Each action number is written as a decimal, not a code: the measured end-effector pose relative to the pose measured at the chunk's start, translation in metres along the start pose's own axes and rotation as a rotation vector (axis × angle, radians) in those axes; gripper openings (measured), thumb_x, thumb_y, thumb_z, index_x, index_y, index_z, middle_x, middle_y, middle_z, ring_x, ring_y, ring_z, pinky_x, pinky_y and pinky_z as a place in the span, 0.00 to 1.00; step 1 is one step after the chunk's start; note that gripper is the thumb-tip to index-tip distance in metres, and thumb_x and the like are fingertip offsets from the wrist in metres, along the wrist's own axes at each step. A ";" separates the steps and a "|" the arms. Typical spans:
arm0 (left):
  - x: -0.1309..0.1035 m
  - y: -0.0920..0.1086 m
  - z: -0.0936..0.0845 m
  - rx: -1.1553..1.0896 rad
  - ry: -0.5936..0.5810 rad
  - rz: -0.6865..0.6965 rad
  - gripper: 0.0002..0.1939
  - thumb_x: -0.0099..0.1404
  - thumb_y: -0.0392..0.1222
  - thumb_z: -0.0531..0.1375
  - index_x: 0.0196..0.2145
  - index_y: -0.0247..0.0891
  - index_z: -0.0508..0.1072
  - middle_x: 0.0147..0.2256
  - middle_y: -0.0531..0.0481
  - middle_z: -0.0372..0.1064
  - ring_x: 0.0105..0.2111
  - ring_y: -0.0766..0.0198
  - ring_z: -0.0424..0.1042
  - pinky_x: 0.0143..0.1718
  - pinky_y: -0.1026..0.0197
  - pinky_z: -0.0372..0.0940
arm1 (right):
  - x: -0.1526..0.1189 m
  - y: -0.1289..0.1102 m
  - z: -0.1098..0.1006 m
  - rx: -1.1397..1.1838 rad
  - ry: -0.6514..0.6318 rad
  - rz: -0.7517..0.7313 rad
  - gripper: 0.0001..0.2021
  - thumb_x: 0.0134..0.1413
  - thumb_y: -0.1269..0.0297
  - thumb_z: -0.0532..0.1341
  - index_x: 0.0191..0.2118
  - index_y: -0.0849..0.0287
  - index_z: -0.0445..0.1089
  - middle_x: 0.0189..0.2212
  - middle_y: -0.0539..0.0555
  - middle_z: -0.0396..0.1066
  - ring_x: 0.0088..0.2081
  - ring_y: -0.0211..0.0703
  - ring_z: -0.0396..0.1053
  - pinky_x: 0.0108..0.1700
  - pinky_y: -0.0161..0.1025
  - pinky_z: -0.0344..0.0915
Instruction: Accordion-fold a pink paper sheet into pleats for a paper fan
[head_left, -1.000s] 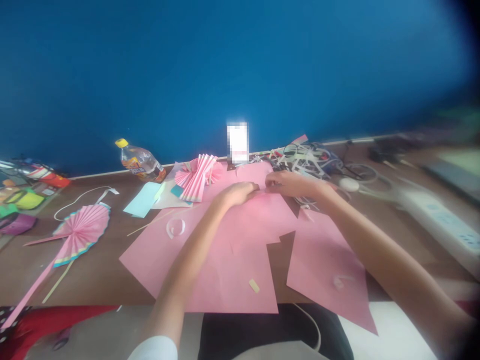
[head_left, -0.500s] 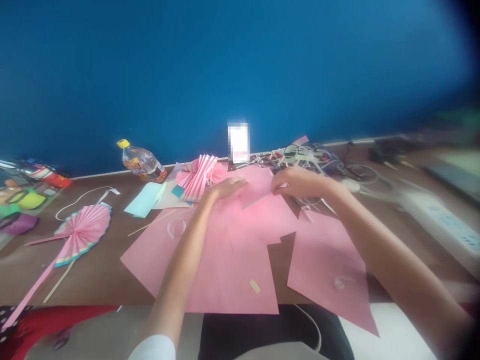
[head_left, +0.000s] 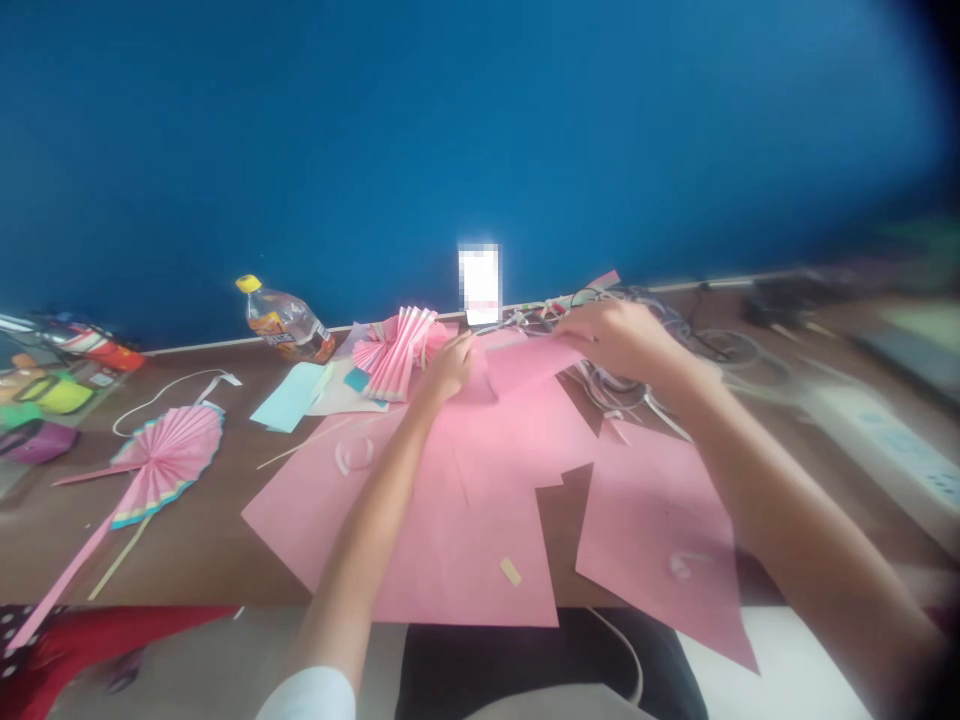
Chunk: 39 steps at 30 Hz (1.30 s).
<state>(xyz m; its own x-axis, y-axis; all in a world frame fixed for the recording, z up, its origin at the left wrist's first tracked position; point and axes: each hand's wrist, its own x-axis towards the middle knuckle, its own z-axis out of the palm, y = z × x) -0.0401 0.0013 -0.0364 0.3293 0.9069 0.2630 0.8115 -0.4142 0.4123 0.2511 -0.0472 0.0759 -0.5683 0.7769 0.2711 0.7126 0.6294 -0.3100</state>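
Observation:
A piece of pink paper is raised between my hands over larger pink sheets. My left hand has its fingers closed on the paper's left side. At the paper's right end, my right hand pinches the edge with closed fingers. Just left of my left hand lies a pleated pink paper piece. Another pink sheet lies to the right, under my right forearm.
A bottle, light blue paper and a pink fan are on the left. Tangled cables and a power strip lie right. A bright, blurred-out rectangle stands by the blue wall.
My right hand has moved right and up, lifting the paper's right end. My left hand has shifted slightly, its fingers now more closed on the paper.

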 end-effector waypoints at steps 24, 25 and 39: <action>-0.010 0.024 -0.039 -0.877 -0.520 -0.216 0.26 0.55 0.63 0.64 0.34 0.33 0.75 0.34 0.42 0.77 0.33 0.60 0.77 0.30 0.64 0.65 | 0.008 0.048 0.024 0.461 0.410 0.432 0.15 0.54 0.54 0.57 0.38 0.59 0.73 0.22 0.50 0.64 0.23 0.39 0.58 0.28 0.38 0.58; -0.011 0.023 -0.043 -0.827 -0.606 -0.224 0.24 0.54 0.61 0.66 0.32 0.33 0.76 0.33 0.43 0.77 0.34 0.60 0.77 0.31 0.64 0.66 | 0.008 0.048 0.026 0.458 0.356 0.402 0.15 0.55 0.54 0.56 0.38 0.59 0.73 0.24 0.50 0.66 0.25 0.39 0.60 0.29 0.37 0.59; 0.002 0.051 -0.042 -0.104 -0.022 0.182 0.13 0.68 0.47 0.56 0.44 0.39 0.75 0.47 0.45 0.72 0.49 0.57 0.68 0.51 0.56 0.61 | 0.011 0.027 0.054 0.309 -0.179 0.098 0.18 0.61 0.62 0.50 0.47 0.58 0.75 0.43 0.56 0.76 0.41 0.50 0.71 0.44 0.40 0.64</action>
<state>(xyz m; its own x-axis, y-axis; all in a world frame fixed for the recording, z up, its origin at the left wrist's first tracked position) -0.0180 -0.0217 0.0215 0.4770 0.8175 0.3226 0.6841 -0.5758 0.4477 0.2421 -0.0209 0.0214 -0.5857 0.8074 0.0712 0.6252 0.5059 -0.5943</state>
